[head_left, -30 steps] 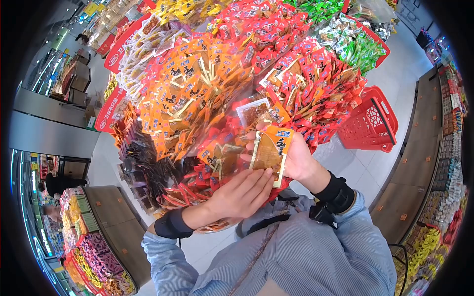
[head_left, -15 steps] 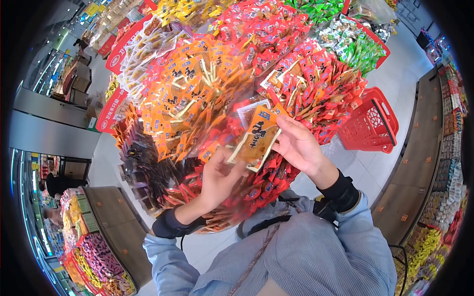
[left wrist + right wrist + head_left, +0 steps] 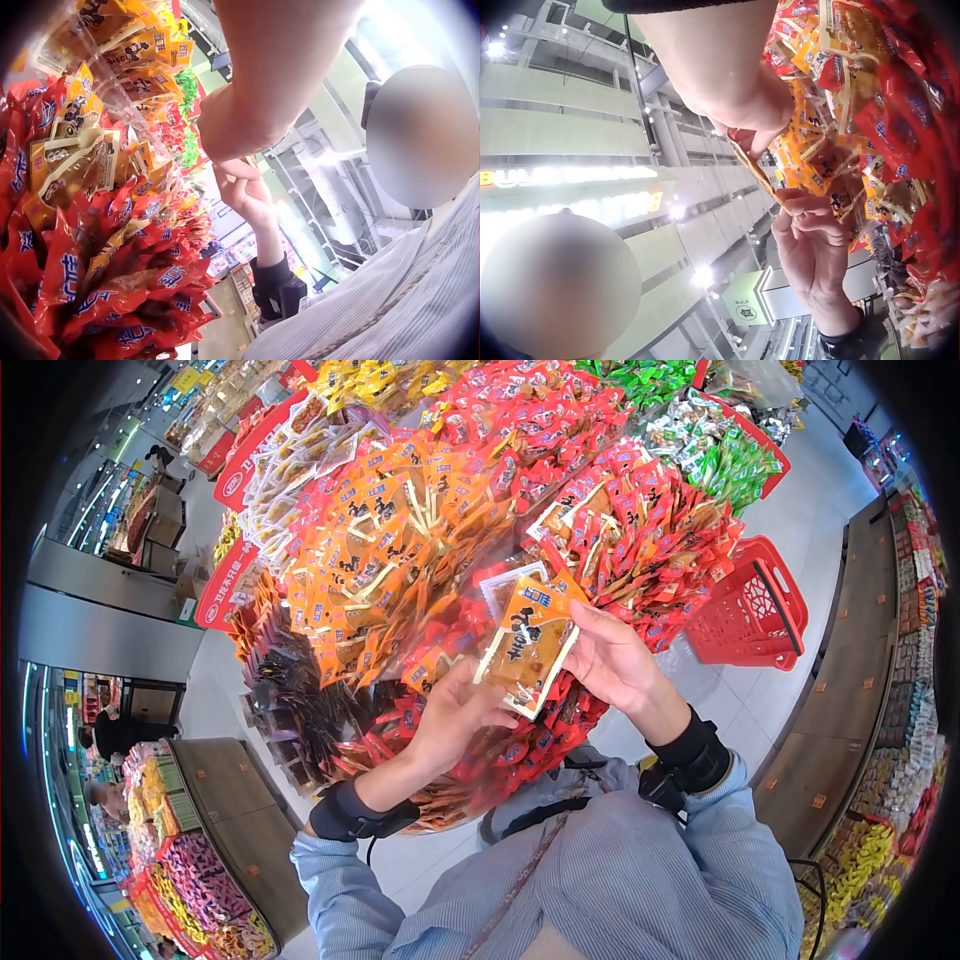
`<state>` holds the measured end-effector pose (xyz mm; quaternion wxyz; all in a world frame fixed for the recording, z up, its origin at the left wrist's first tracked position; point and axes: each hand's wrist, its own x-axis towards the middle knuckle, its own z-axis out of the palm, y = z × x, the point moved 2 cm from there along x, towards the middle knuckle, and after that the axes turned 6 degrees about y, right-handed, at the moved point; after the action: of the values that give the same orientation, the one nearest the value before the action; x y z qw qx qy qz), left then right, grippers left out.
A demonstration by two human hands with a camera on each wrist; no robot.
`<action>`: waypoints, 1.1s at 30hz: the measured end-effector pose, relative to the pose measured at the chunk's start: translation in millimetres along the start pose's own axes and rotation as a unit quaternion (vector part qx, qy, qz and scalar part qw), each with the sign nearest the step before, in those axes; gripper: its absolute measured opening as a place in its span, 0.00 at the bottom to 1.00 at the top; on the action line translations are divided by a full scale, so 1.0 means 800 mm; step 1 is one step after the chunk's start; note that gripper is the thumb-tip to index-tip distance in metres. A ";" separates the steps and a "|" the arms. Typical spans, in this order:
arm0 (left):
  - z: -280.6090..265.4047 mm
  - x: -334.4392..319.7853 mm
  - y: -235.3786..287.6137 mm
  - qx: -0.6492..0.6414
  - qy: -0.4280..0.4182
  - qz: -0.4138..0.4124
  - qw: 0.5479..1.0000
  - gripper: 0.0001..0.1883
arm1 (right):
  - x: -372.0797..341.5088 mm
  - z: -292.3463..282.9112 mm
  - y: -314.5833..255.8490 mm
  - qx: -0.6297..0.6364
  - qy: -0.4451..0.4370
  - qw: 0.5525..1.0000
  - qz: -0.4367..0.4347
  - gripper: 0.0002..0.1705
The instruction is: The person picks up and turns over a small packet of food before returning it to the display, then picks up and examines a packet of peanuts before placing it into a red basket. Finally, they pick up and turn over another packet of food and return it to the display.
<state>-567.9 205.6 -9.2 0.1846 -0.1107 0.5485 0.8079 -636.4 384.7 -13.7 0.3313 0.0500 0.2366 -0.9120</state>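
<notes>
Both hands hold a flat snack packet [image 3: 533,645], orange at its top with a clear window showing brown food. My right hand [image 3: 620,665] pinches its right edge near the upper corner, thumb on the front. At the lower left edge, the left hand [image 3: 452,710] pinches the packet with its fingertips. The packet tilts over a heap of red packets [image 3: 500,750]. Seen edge-on in the right wrist view, the packet [image 3: 754,171] spans the two hands. In the left wrist view the left hand [image 3: 240,124] hides most of it.
Orange packets [image 3: 365,560] pile up beyond the hands, with dark packets [image 3: 300,700] at the left and green ones [image 3: 735,465] at the far right. A red shopping basket [image 3: 745,605] stands on the floor to the right. Wooden-fronted shelves [image 3: 825,680] line the right side.
The left hand has moved from lying across the packet's lower front to pinching its lower left edge. The right hand has shifted to the right edge, and the packet has turned and tilted.
</notes>
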 end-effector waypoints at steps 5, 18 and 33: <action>0.003 -0.002 0.001 0.018 -0.001 0.002 1.000 0.13 | -0.001 0.001 0.000 0.015 -0.003 1.000 0.005 0.22; 0.012 -0.005 -0.001 0.119 -0.023 0.052 0.991 0.18 | -0.008 -0.010 0.001 -0.134 0.026 0.988 -0.075 0.06; 0.013 -0.003 -0.009 0.130 -0.047 0.081 0.987 0.11 | -0.026 -0.021 0.015 -0.123 0.025 0.991 -0.036 0.08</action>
<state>-562.5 217.7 -10.8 0.1572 -0.0030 0.6465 0.7465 -613.6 396.8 -28.1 0.2955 0.0225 0.3568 -0.8859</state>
